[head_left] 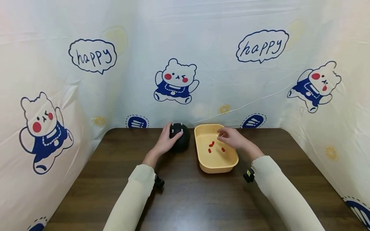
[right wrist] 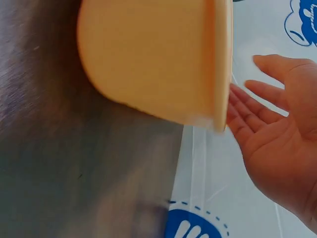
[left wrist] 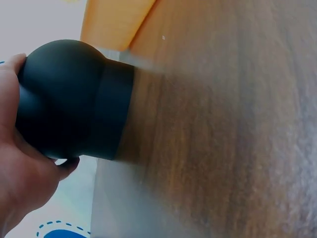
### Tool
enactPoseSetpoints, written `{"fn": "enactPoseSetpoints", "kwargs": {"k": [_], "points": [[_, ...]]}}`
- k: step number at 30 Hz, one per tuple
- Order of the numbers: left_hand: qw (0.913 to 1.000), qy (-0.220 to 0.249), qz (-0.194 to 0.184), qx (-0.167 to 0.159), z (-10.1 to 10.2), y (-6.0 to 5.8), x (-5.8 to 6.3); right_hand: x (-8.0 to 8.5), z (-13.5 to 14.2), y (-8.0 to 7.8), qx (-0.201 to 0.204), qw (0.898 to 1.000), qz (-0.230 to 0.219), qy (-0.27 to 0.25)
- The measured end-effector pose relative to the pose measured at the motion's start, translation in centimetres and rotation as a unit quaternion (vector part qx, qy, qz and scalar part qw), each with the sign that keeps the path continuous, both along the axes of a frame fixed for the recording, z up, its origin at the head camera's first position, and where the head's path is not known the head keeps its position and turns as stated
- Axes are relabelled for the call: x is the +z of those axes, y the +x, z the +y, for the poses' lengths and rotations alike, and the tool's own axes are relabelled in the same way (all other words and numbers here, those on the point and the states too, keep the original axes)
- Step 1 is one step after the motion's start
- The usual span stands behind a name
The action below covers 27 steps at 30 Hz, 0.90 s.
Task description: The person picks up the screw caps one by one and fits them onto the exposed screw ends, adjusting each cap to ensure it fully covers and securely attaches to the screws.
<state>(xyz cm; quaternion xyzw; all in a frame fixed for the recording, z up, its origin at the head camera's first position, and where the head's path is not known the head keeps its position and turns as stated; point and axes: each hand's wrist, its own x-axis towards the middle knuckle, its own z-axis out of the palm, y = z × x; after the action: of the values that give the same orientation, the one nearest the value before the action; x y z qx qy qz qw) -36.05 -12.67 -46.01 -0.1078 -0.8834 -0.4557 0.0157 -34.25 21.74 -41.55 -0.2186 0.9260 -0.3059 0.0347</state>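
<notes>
My left hand (head_left: 165,141) grips a round black vessel (head_left: 181,145) from its left side, the thumb across the near face. In the left wrist view the vessel (left wrist: 64,94) shows a bulging body and a narrower straight-sided base, on the tabletop. Small pale spots show around its top; what they are I cannot tell. Over the right side of a yellow tray (head_left: 215,163) hovers my right hand (head_left: 233,138), thumb and index finger apart and fingers loosely bent. No object shows between them in the right wrist view. Several small red pieces (head_left: 209,150) lie on the tray floor.
Both objects stand near the back edge of a dark wooden table (head_left: 202,199), the tray just right of the vessel. A pale cloth (head_left: 219,80) printed with bears and "happy" bubbles hangs behind and at the sides.
</notes>
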Motion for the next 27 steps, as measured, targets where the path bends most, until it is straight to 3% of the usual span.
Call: {"fn": "enactPoseSetpoints", "kwargs": {"k": [5, 11, 22, 27], "points": [[1.0, 0.001, 0.008, 0.001, 0.2, 0.0, 0.1, 0.2, -1.2, -1.4, 0.021, 0.999, -0.014, 0.043], [1.0, -0.004, 0.008, -0.003, 0.2, 0.0, 0.0, 0.5, -2.2, -2.5, 0.005, 0.995, -0.06, 0.081], [1.0, -0.006, 0.002, -0.003, -0.2, 0.0, -0.2, 0.6, -3.3, -3.3, -0.022, 0.982, -0.179, 0.064], [1.0, -0.004, 0.004, -0.001, -0.1, 0.1, -0.1, 0.4, -3.6, -3.7, -0.024, 0.974, -0.213, 0.075]]}}
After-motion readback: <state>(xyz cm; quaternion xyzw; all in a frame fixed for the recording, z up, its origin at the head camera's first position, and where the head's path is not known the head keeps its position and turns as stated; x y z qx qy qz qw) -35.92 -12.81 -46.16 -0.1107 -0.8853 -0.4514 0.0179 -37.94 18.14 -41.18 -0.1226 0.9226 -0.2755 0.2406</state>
